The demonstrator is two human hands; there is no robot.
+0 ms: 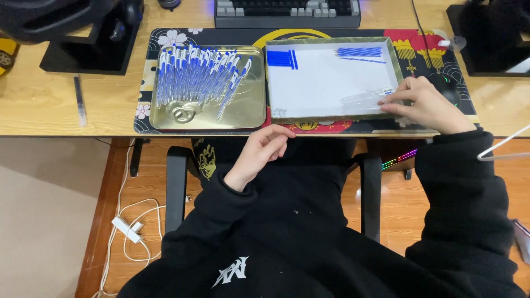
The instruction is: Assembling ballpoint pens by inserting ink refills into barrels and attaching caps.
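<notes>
My right hand (426, 104) reaches into the white-lined tray (331, 77) at its right rim, fingertips touching clear pen barrels (364, 100) lying there. My left hand (265, 150) hovers below the desk edge, fingers loosely curled, holding nothing that I can see. In the white tray lie blue pen caps (281, 58) at the top left and blue refills (360, 52) at the top right. To the left, a gold metal tray (251, 105) holds several assembled blue-and-white pens (196, 77).
Both trays rest on a patterned desk mat (144, 83) on a wooden desk. A keyboard (287, 11) sits behind them, black stands at both back corners, a loose pen (80, 99) at left. A black mouse (448, 88) lies by my right hand.
</notes>
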